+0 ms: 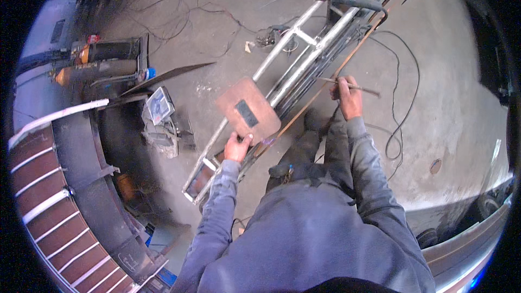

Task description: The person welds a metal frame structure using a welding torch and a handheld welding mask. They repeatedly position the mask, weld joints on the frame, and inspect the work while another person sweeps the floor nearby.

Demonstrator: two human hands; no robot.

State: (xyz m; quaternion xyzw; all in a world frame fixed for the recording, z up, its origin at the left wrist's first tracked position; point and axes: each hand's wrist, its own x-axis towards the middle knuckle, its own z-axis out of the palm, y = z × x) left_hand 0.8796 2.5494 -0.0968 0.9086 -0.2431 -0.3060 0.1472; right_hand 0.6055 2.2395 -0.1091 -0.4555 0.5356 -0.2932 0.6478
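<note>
My left hand point(237, 147) grips the lower edge of a flat brown welding hand shield point(227, 99) with a dark rectangular window. The shield sits over the left part of a long silver metal frame point(264, 70) and hides some of it. My right hand point(347, 97) is closed around a slim, dark rod-like tool point(369, 91), whose thin end points left toward the frame. I cannot make out the tool's exact kind. An orange-brown strip point(345, 61) runs along the frame's near side, just left of my right hand.
Black cables point(417, 84) loop across the floor to the right. Gas cylinders point(100, 70) lie at the left, close to a pale box-shaped device point(160, 106). A curved structure with brown panels point(51, 206) borders the left. A dark padded bar point(355, 1) rests on the frame's far end.
</note>
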